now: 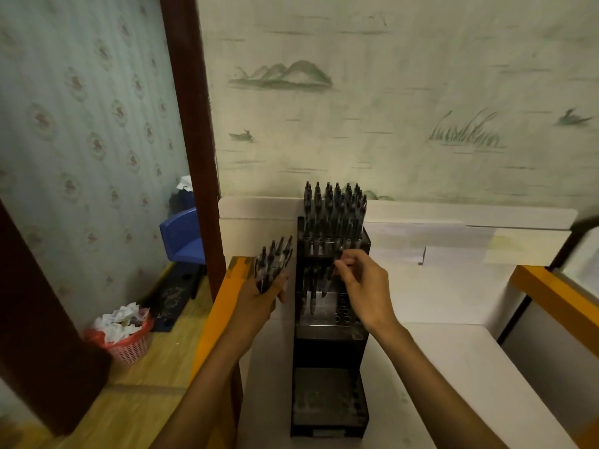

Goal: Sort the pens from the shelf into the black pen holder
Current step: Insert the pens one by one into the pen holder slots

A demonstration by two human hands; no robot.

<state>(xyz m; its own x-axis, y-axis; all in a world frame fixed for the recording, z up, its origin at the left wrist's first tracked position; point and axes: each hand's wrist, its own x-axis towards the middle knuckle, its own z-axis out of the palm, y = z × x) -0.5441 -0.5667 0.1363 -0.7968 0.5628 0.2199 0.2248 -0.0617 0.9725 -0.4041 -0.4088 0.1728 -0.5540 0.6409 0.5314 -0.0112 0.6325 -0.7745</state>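
One pen [331,270] pinched in my right hand [363,286] enters the black pen holder [329,348]; my left hand [264,294], beside it, grips spare pens [274,262] for quick resupply.

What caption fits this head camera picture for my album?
Left hand grips a bundle of pens while the right hand slots one pen into the black pen holder.

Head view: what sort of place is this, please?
Probably a small shop or a stockroom in a home: a tiered pen holder packed with identical pens stands on a white counter, with wallpaper behind and a waste basket on the floor.
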